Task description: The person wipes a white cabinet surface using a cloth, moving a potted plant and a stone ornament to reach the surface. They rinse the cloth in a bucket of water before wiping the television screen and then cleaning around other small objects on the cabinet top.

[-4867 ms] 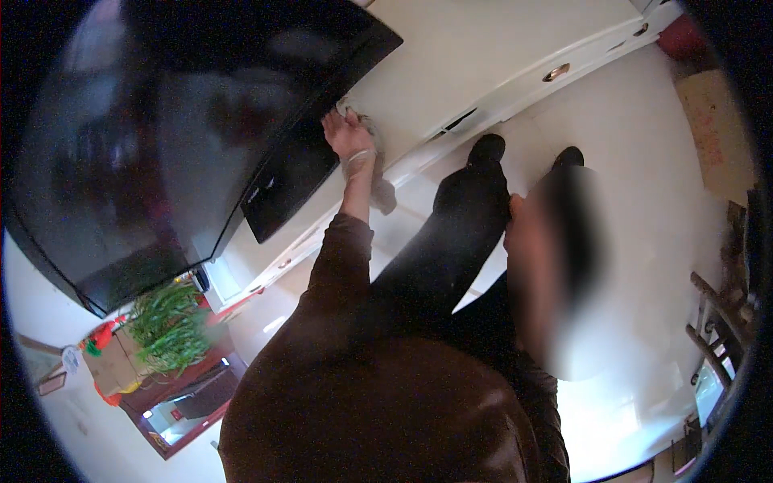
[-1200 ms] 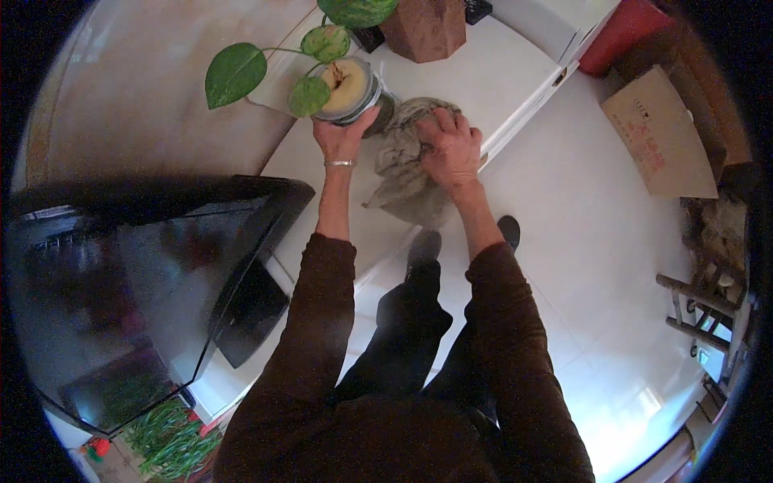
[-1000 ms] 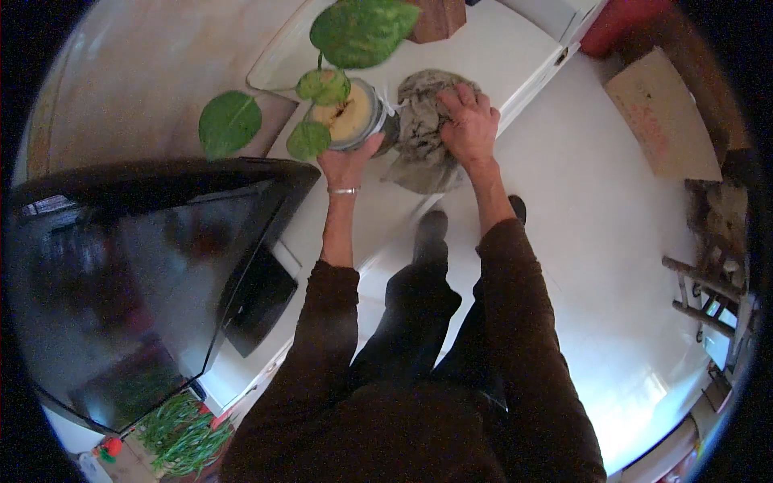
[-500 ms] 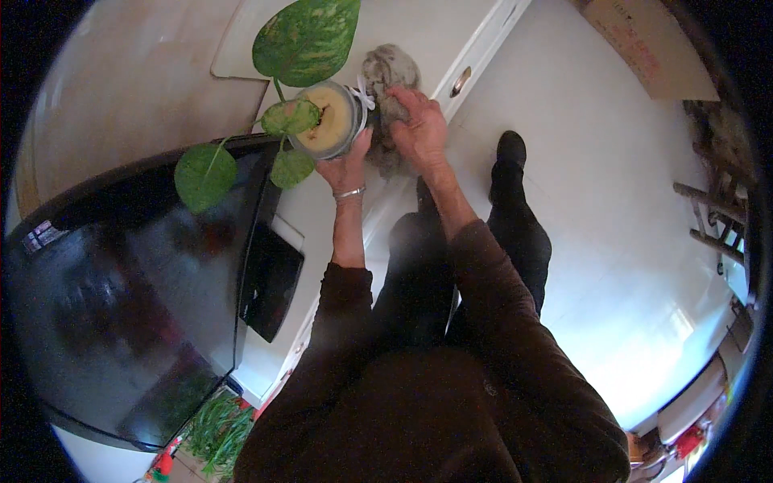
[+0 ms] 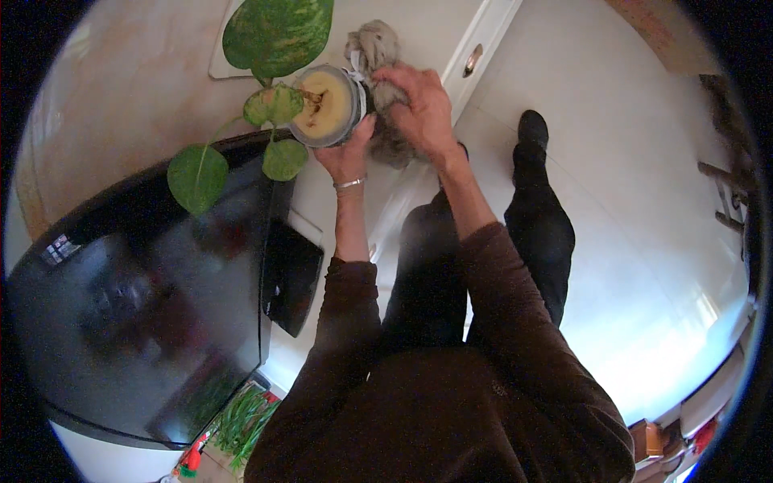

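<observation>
A round grey plant pot with pale soil and a few large green leaves stands on a white cabinet top. My left hand grips the pot from below, a thin bracelet on the wrist. My right hand presses a crumpled grey cloth against the pot's right side. Both my arms are in dark brown sleeves.
A big black flat screen fills the left. The white cabinet has a drawer with a metal handle. My dark trouser legs and shoes stand on a pale floor. Green plants lie at the lower left; wooden furniture is at the right rim.
My view has swung so the pot and both hands now sit at the top centre. My right hand has brought the cloth from the cabinet top against the pot; my left hand stays on the pot.
</observation>
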The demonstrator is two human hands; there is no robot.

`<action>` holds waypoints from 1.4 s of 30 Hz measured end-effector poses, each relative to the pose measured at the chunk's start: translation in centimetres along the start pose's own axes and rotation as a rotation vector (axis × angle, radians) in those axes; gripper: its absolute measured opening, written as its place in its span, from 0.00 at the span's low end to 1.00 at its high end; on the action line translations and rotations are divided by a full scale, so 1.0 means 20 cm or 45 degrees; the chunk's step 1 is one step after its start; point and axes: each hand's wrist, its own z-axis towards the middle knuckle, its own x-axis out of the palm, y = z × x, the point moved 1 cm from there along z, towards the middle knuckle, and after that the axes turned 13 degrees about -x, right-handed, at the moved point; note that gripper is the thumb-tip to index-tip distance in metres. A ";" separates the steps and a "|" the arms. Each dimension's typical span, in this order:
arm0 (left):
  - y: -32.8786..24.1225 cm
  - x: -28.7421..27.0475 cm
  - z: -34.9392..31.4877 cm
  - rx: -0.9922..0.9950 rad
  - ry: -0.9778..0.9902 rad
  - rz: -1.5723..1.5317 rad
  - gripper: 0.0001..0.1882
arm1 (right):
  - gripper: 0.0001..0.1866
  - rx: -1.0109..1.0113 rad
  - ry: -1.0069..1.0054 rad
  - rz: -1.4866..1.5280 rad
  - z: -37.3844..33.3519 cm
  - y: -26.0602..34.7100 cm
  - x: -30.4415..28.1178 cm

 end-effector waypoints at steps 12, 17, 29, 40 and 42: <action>0.05 0.01 0.03 -0.277 0.042 -0.041 0.37 | 0.27 0.436 0.062 0.313 0.20 -0.15 -0.06; 0.12 -0.09 0.06 -0.076 0.186 0.012 0.35 | 0.28 0.062 -0.118 0.300 0.09 0.21 -0.04; 0.07 -0.01 0.04 -0.077 0.103 -0.242 0.28 | 0.24 -0.057 0.324 -0.492 0.26 0.33 0.03; 0.08 0.00 0.06 -0.294 0.260 -0.797 0.25 | 0.19 -0.028 0.257 -0.281 0.30 0.27 0.06; 0.08 0.05 0.06 -0.279 0.317 -0.799 0.29 | 0.21 -0.169 0.053 -0.270 0.27 0.27 0.03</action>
